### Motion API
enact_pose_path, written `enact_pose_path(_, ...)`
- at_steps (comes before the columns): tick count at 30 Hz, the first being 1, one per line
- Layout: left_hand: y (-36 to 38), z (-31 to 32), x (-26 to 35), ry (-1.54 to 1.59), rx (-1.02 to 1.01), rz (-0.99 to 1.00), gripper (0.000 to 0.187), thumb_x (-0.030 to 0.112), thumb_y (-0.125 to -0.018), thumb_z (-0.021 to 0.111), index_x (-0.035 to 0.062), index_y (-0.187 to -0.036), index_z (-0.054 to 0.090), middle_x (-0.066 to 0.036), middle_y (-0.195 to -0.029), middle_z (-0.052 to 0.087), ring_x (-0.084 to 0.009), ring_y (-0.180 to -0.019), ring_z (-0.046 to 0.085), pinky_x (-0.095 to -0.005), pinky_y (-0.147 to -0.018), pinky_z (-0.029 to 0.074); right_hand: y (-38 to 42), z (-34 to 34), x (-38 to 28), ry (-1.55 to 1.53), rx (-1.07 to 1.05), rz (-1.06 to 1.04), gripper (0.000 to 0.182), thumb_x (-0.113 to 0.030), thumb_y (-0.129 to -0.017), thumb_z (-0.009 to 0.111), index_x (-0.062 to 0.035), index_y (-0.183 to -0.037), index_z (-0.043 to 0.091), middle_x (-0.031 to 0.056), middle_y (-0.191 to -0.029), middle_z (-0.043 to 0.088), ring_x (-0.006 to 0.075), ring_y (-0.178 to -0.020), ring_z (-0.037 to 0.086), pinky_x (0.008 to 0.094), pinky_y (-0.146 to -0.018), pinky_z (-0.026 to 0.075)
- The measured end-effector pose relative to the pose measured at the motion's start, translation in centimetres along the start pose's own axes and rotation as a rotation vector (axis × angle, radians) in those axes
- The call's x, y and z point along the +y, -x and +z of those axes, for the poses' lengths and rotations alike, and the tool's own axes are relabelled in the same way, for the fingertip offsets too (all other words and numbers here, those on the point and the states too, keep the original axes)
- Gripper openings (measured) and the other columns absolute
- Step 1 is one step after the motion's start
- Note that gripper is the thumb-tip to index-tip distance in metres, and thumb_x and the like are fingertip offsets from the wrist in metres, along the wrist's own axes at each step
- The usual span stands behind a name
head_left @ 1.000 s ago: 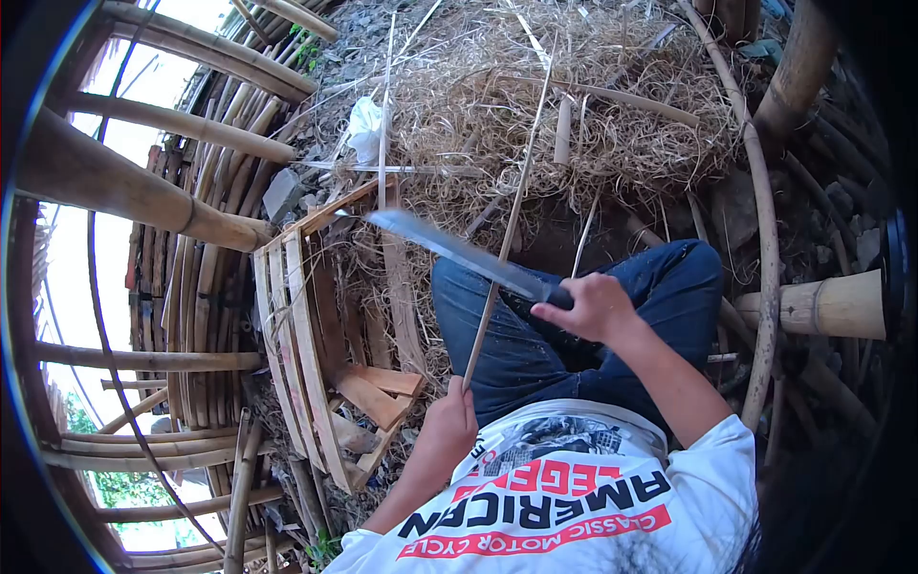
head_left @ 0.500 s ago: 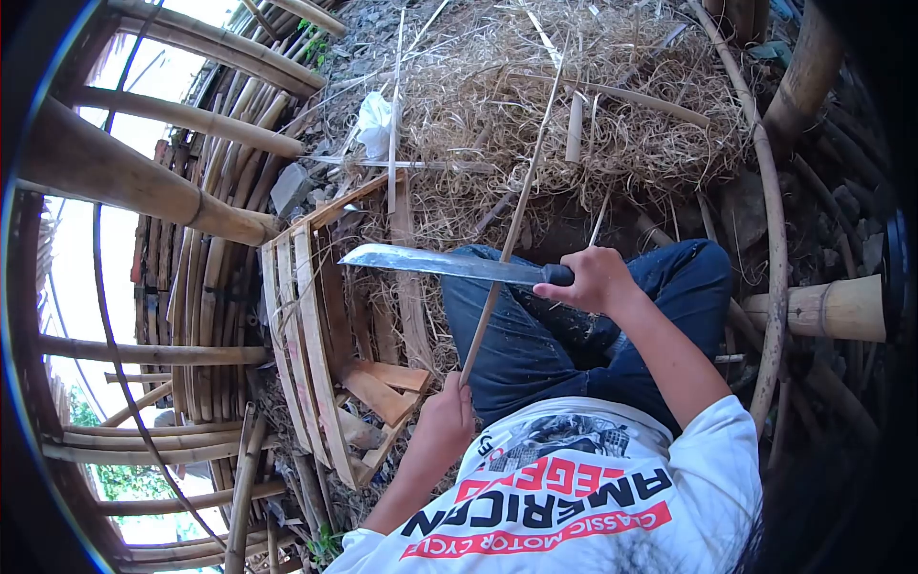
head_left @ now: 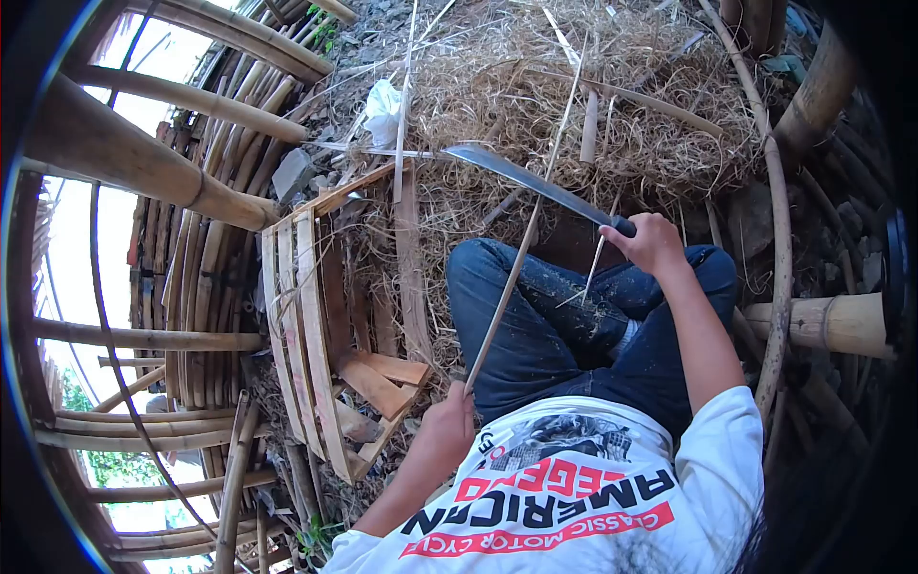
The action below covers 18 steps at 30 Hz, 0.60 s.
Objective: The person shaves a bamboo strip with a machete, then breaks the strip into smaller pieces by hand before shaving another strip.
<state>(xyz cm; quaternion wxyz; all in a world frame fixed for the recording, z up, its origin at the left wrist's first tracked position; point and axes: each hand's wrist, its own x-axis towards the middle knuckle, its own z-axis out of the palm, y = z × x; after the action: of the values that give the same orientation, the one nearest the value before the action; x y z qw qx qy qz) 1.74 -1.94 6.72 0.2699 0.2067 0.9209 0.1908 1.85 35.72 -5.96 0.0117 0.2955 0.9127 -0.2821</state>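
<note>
My left hand (head_left: 448, 421) is closed round the near end of a long thin bamboo strip (head_left: 510, 279), low beside my shirt. From there the strip slants up and away over my thigh to the pile of shavings. The dark handle of a machete (head_left: 535, 184) is in my right hand (head_left: 650, 241), its fingers wrapped round it above my knee. The long blade points away to the left and crosses over the strip in this view. Pale shavings dot my dark trousers (head_left: 535, 316).
A slatted wooden crate (head_left: 308, 325) lies at my left with wood pieces (head_left: 378, 385) in it. Ahead spreads a heap of curly shavings (head_left: 660, 143), with a white plastic bag (head_left: 382, 113) to its left. Bamboo poles (head_left: 220, 206) fence the left side; a thick bamboo post (head_left: 832, 323) juts in at right.
My right hand has moved the machete forward and to the right along the strip, and its blade now tilts more. My left hand keeps its hold on the strip, almost in place.
</note>
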Motion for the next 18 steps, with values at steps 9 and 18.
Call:
enact_pose_path(9,-0.8,1.0,-0.1,0.000,-0.035,-0.016,0.015,0.016,-0.099,0.042,0.0012,-0.098,0.044,-0.030,-0.070,0.057,-0.0506,-0.072,0.057,-0.0574,-0.060,0.041,5.4,2.7,-4.3,-0.141,0.040,-0.077,0.074,-0.076,-0.076,0.054,-0.0039,-0.073,0.070,0.0188,-0.066,0.066,0.0362,-0.070,0.068,0.0448,-0.066,0.055)
enact_pose_path(18,-0.4,0.3,-0.7,0.007,0.000,-0.018,0.015,0.015,-0.099,0.044,0.0011,-0.097,0.045,-0.027,-0.067,0.053,-0.0494,-0.068,0.054,-0.0513,-0.058,0.039,4.2,2.4,-7.1,-0.058,-0.099,-0.307,0.073,-0.077,-0.075,0.054,-0.0064,-0.067,0.069,0.0165,-0.063,0.065,0.0349,-0.068,0.068,0.0447,-0.065,0.055)
